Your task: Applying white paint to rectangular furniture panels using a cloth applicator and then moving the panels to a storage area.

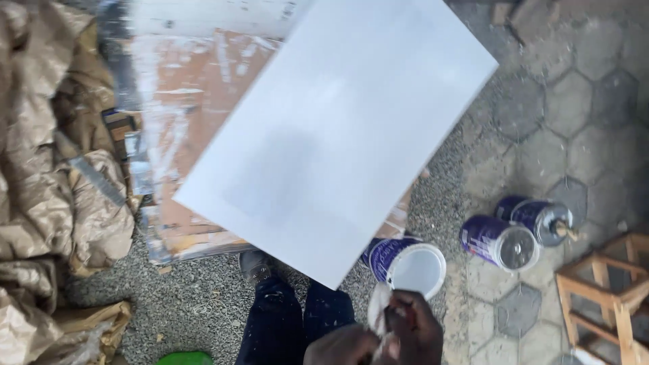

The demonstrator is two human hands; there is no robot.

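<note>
A head-worn camera looks straight down at a paved and gravelled work area.

At the far left lies a heap of crumpled brown paper. Just beside it, a flat sheet of cardboard, streaked and smeared with white paint, lies on the gravel. Resting over the cardboard, tilted at an angle, is a large rectangular white board, evenly coated and taking up the middle of the view. A small green object shows at the bottom edge.

Below the board's lower corner are the person's dark trouser legs, flecked with white, and one shoe.

At bottom centre the two hands are close together. The left hand is only partly in view, and I cannot tell whether it is curled or spread. The right hand is closed around a white cloth, which it seems to pinch together with a thin, dark tool; blur makes this uncertain.

Just above the hands stands an open purple tin of white paint, near the board's corner. Further right, on grey hexagonal paving, two more purple tins lie on their sides, touching. At the far right stands a small wooden frame.
</note>
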